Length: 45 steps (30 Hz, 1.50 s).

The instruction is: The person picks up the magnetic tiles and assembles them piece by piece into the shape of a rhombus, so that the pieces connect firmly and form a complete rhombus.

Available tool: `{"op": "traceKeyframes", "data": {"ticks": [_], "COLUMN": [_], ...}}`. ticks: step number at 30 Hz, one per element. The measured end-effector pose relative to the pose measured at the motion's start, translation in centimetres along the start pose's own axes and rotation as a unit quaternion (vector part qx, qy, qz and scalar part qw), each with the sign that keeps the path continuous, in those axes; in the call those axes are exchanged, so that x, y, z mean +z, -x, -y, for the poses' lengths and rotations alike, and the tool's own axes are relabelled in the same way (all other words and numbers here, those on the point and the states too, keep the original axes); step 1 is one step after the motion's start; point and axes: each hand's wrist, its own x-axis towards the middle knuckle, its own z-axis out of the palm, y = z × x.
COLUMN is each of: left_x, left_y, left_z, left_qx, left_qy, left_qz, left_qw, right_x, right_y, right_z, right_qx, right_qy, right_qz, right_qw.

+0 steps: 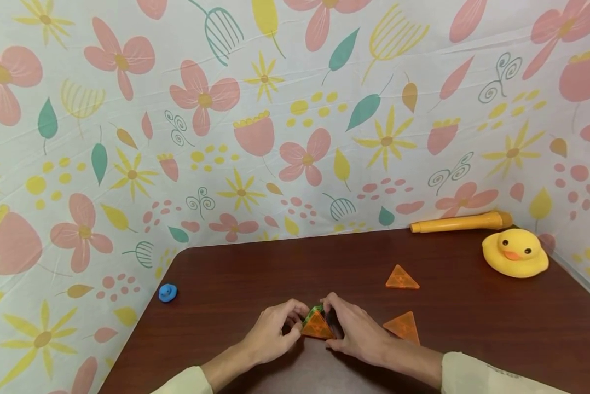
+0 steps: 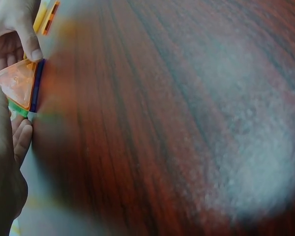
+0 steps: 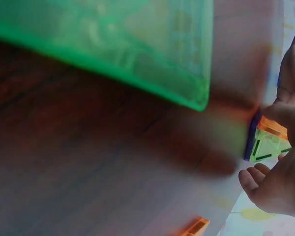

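Note:
Near the table's front edge, both hands hold a small pyramid of translucent magnetic tiles. An orange triangle tile [image 1: 317, 326] faces forward, with a green triangle tile [image 3: 269, 145] on another side. Along its bottom runs a dark purple tile edge [image 2: 38, 86]. My left hand [image 1: 272, 331] grips the left side, thumb by the orange tile's lower corner. My right hand [image 1: 361, 331] spans the right side, its index finger near the top and thumb by the lower right corner. The hands partly hide the pyramid. Close to the right wrist camera is a large, blurred green tile [image 3: 137, 44].
Two loose orange triangle tiles lie to the right: one farther back [image 1: 402, 279], another [image 1: 407, 326] beside my right forearm, which partly covers it. A yellow rubber duck [image 1: 516, 257] and a yellow stick with a wider end [image 1: 462, 222] are back right. A small blue toy [image 1: 167, 293] sits left.

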Motion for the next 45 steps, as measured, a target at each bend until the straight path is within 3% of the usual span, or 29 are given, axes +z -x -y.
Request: {"op": "traceKeyframes", "data": {"ticks": [6,11,21,45], "left_x": [-0.2,-0.2,-0.3,-0.6], "left_y": [-0.1,-0.2,-0.3,-0.5], "left_z": [0.1,0.3,0.4,0.4], "left_qx": [0.012,0.027,0.044,0.051], "left_qy": [-0.062,-0.094,-0.092,-0.081], "left_qz": [0.028,0.032,0.024,0.023], "left_qw": [0.9976,0.9947,0.9945,0.9952], "right_x": [-0.7,-1.2,-1.6,-1.3], "right_y": [-0.4,-0.8,-1.0,-0.8], "right_z": [-0.3,-0.5,-1.0,-1.2], "right_qx": [-0.006,-0.001,-0.004,0.003], "right_qy": [0.015,0.018,0.02,0.024], "right_qz": [0.04,0.076,0.08,0.063], "right_qw": [0.9991,0.9969,0.9966,0.9977]}}
